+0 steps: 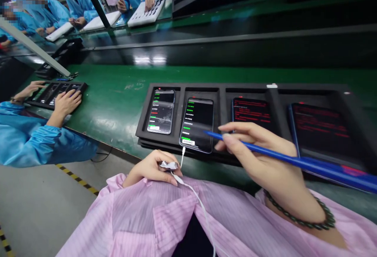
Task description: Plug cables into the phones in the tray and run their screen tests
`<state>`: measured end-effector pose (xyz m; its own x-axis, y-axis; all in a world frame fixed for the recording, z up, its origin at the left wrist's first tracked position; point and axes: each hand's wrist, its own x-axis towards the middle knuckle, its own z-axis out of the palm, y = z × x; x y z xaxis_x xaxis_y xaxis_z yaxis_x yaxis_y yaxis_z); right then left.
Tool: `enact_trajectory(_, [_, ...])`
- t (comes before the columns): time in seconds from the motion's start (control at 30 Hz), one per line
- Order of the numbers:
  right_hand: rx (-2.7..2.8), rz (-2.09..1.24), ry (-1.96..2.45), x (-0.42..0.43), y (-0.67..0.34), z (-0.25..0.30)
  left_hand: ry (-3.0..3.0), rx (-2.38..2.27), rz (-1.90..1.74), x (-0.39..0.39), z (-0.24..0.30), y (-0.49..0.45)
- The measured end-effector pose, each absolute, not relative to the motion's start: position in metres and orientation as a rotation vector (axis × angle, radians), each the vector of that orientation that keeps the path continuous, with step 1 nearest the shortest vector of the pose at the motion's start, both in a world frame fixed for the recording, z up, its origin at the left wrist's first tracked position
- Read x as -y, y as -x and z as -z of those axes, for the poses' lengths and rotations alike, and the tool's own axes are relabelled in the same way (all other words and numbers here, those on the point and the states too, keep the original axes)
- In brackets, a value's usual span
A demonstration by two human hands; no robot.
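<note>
My right hand point(273, 163) is closed around a blue pen point(324, 165). The pen's tip hovers over or touches the second phone point(197, 121); I cannot tell which. A thin white cable point(198, 197) has its plug at that phone's lower edge. Near my body, my left hand point(151, 166) is closed on the cable and a small silver-white piece point(169, 165). The black foam tray point(180, 110) holds the phones in separate compartments. White, green and red text shows on the left phone point(161, 112). Red text fills the third phone point(251, 112) and the right phone point(321, 127).
A co-worker's hands point(67, 103) rest at another black tray point(84, 86) on the left. Across the green bench point(114, 92), people in blue handle white trays point(138, 19). A slanted pale post point(44, 55) stands at the left.
</note>
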<state>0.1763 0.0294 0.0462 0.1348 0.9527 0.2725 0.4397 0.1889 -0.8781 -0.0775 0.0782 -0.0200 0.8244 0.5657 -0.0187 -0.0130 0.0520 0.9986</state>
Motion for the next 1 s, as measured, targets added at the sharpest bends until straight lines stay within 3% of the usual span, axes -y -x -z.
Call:
enact_trajectory(0.2, [1.805, -0.094, 1.498, -0.051, -0.172, -0.029, -1.381, -0.252, -0.191, -0.095, 0.031, 0.074])
enact_trajectory(0.4, [1.727, 0.348, 1.604, -0.067, -0.166, -0.020, -1.505, -0.117, -0.189, -0.101, 0.032, 0.075])
enact_trajectory(0.53, [1.912, 0.309, 1.495, -0.071, -0.168, -0.019, -1.597, -0.076, -0.325, -0.101, 0.030, 0.076])
enact_trajectory(1.0, [2.013, 0.272, 1.490, -0.068, -0.172, -0.022, -1.446, -0.021, -0.213, -0.105, 0.036, 0.071])
